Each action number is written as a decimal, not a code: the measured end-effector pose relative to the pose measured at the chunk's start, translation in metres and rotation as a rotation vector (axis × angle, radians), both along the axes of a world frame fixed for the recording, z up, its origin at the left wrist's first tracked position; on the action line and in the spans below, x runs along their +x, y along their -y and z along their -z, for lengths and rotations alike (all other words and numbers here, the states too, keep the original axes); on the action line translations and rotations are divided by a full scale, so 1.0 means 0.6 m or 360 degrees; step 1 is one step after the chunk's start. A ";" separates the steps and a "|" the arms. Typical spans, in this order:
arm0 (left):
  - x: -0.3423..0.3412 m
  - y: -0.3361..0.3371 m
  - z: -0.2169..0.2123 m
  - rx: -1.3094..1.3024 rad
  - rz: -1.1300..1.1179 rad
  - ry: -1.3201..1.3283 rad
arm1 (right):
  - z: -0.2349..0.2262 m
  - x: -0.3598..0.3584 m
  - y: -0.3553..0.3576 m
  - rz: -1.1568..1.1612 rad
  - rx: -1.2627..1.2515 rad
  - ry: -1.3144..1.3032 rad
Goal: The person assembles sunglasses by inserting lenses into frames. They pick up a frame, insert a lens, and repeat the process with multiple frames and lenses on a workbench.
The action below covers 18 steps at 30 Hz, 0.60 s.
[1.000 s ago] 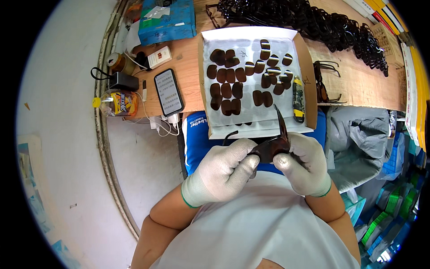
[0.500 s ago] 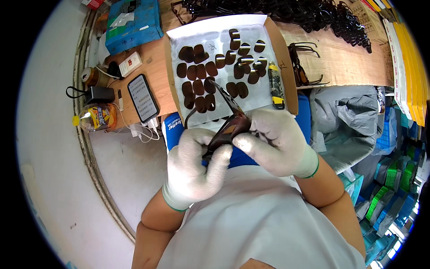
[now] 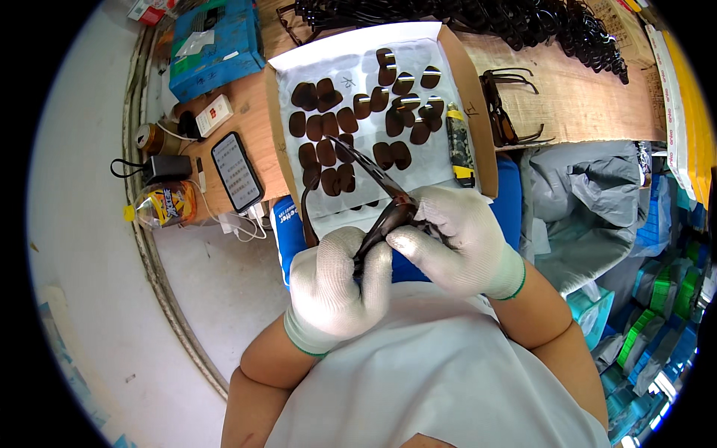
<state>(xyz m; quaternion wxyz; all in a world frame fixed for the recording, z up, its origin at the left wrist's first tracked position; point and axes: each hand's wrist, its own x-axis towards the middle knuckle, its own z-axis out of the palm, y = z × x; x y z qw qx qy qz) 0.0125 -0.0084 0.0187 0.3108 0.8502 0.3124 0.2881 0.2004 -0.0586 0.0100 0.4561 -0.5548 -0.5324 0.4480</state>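
Both hands wear white knit gloves and hold one pair of dark sunglasses (image 3: 387, 222) between them, just past my lap. My left hand (image 3: 342, 280) pinches one end of the front, thumb on top. The other end is gripped by my right hand (image 3: 463, 240), its thumb pressed near the lens area. The temples stick out away from me, over the near edge of a shallow cardboard box (image 3: 485, 142). Loose dark brown lenses (image 3: 345, 119) lie in groups on the white paper lining this box. The fingers hide part of the frame front.
Inside the box's right side lies a yellow and black utility knife (image 3: 459, 145). Another pair of glasses (image 3: 502, 108) rests right of the box. Many dark frames (image 3: 523, 26) are piled behind. A phone (image 3: 237, 172) and a blue box (image 3: 216, 48) are on the left; a grey bag (image 3: 579, 201) hangs at right.
The sunglasses have turned in my hands, so the front is seen more edge-on and the left temple shows more. My left hand has shifted slightly right and nearer me.
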 end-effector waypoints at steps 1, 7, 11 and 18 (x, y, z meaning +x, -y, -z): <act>-0.001 0.001 0.005 -0.0035 -0.0008 -0.0046 | 0.004 0.004 0.000 -0.0005 -0.0013 0.0004; 0.000 -0.015 0.013 -0.1274 -0.0074 0.0081 | 0.019 0.004 0.003 0.0102 -0.0171 -0.0297; 0.003 -0.035 0.010 -0.1700 -0.0048 0.0021 | 0.030 0.017 0.015 0.0076 -0.0344 -0.0385; -0.005 -0.031 0.019 -0.1791 0.0086 0.0287 | 0.024 0.021 0.016 0.0001 -0.0077 -0.0270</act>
